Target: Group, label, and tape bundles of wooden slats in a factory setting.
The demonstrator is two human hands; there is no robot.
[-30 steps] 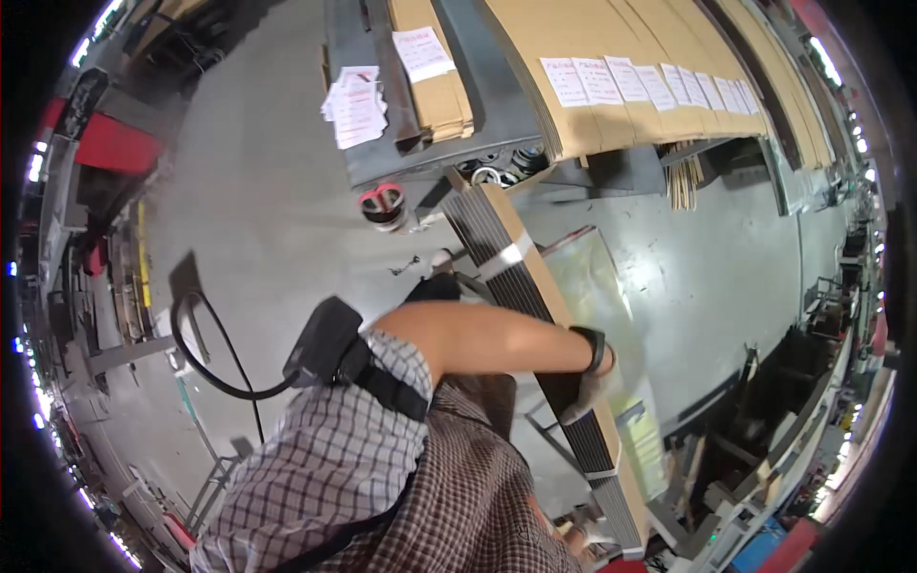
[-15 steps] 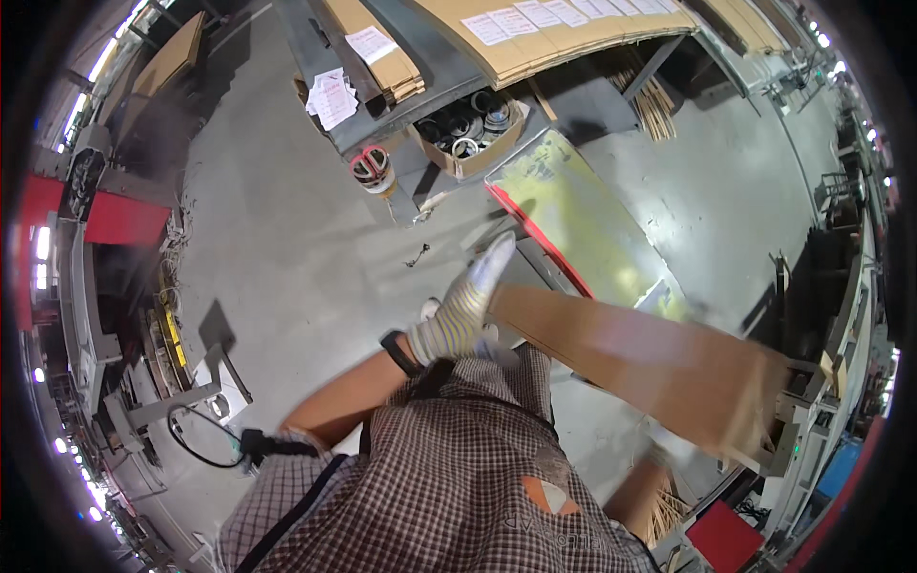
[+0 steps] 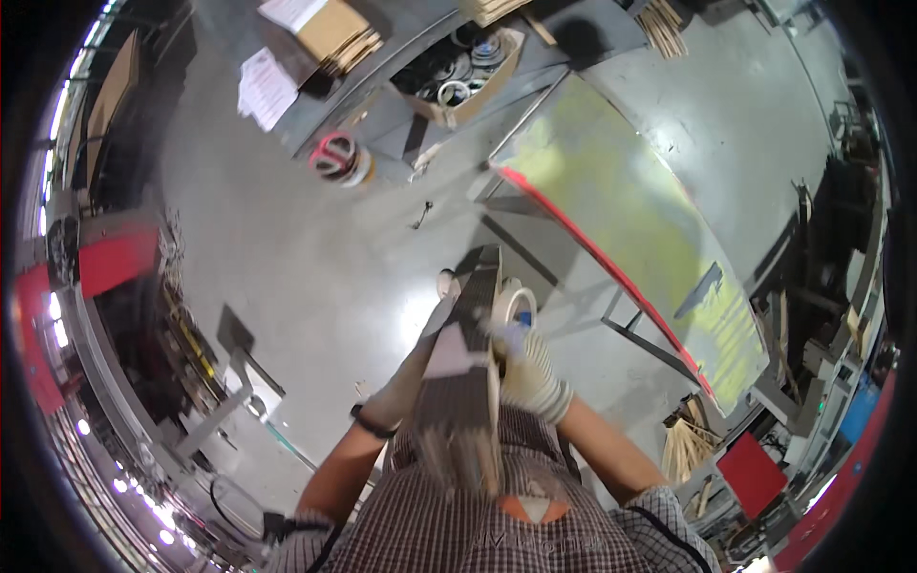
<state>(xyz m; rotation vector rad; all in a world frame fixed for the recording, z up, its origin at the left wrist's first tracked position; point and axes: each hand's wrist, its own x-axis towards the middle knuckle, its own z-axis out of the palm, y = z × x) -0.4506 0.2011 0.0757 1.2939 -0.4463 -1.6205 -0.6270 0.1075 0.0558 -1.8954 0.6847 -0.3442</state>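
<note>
A bundle of cardboard strips point(image 3: 461, 406) stands on edge in front of my checked apron, its corrugated edges facing up. A pale patch lies across its top. Along the bundle's left side, my gloved left hand point(image 3: 401, 390) is closed on it, with most fingers hidden behind the cardboard. My right hand point(image 3: 537, 380), in a striped glove, is on the other side. Its fingers are closed at a white roll of tape point(image 3: 517, 306) beside the bundle; they are partly blurred.
A yellow-green table with a red edge point(image 3: 621, 239) stands to the right. Beyond are a carton of tape rolls point(image 3: 458, 86), a container with red-handled scissors point(image 3: 341, 159) and stacked cardboard point(image 3: 330, 38). Wooden strips point(image 3: 688, 447) and a red panel point(image 3: 752, 475) sit at lower right.
The cardboard bundle has swung from my right to the front of my body and turned lengthwise. My right hand has come up beside it with the tape roll; my left hand has moved lower.
</note>
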